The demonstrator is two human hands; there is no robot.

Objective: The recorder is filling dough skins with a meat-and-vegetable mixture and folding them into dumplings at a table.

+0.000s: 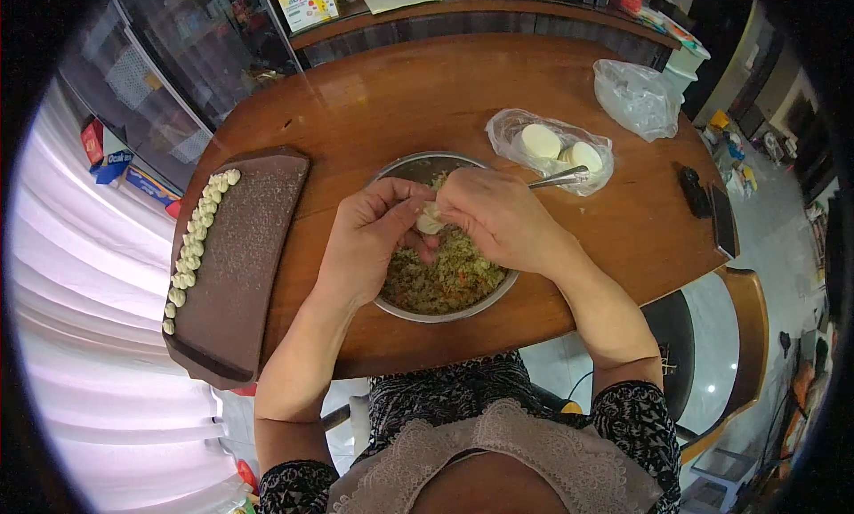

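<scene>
Above a steel bowl (pixel 448 318) of chopped green filling with orange bits (pixel 454 280), both my hands meet around one small dumpling (pixel 430 220). My left hand (pixel 373 233) holds its left side between thumb and fingers. My right hand (pixel 497 217) pinches its upper right edge. A metal spoon's handle (pixel 560 177) sticks out past my right hand; its other end is hidden. Round pale dough wrappers (pixel 541 141) lie in two stacks on a clear plastic bag (pixel 505 130) behind the bowl. On the left, many shaped dumplings (pixel 193 248) line the far-left edge of a brown board (pixel 247 247).
A crumpled clear plastic bag (pixel 637 100) sits at the table's back right. Near the right edge lie a black object (pixel 694 191) and a dark phone-like slab (pixel 723 220). A chair (pixel 747 354) stands at the lower right, and a white curtain (pixel 113 300) hangs at the left.
</scene>
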